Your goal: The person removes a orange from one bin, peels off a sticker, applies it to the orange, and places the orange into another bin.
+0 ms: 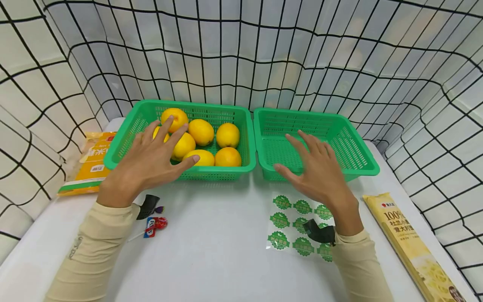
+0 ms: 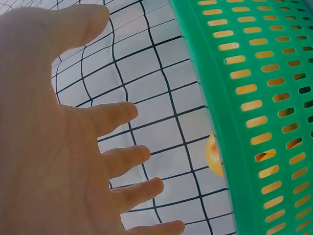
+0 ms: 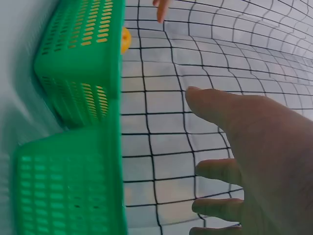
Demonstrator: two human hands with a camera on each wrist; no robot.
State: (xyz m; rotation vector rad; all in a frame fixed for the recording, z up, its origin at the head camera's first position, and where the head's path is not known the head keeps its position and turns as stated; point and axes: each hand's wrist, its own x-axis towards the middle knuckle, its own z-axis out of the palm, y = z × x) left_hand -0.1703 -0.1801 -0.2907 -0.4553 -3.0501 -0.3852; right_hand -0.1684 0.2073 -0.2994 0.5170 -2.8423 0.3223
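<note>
My left hand (image 1: 152, 157) hovers over the near left part of a green basket (image 1: 249, 138) that holds several yellow-orange fruits, such as this lemon-like one (image 1: 201, 132). Its fingers are spread and hold nothing. In the left wrist view those fingers (image 2: 117, 115) are apart from the basket's slotted side. My right hand (image 1: 318, 172), fingers extended, is above the front edge of a second green basket (image 1: 362, 171), which has a bare bottom. The right wrist view shows the right hand's thumb (image 3: 210, 103) and fingers clear of the rim. Part of the left basket's contents is hidden behind my left hand.
An orange food bag (image 1: 90, 163) lies at left. On the white table are a red lollipop (image 1: 160, 223) and a sheet of green stickers (image 1: 279, 220). A yellow pasta packet (image 1: 411, 247) lies at right. Black netting (image 1: 220, 54) surrounds the back and sides.
</note>
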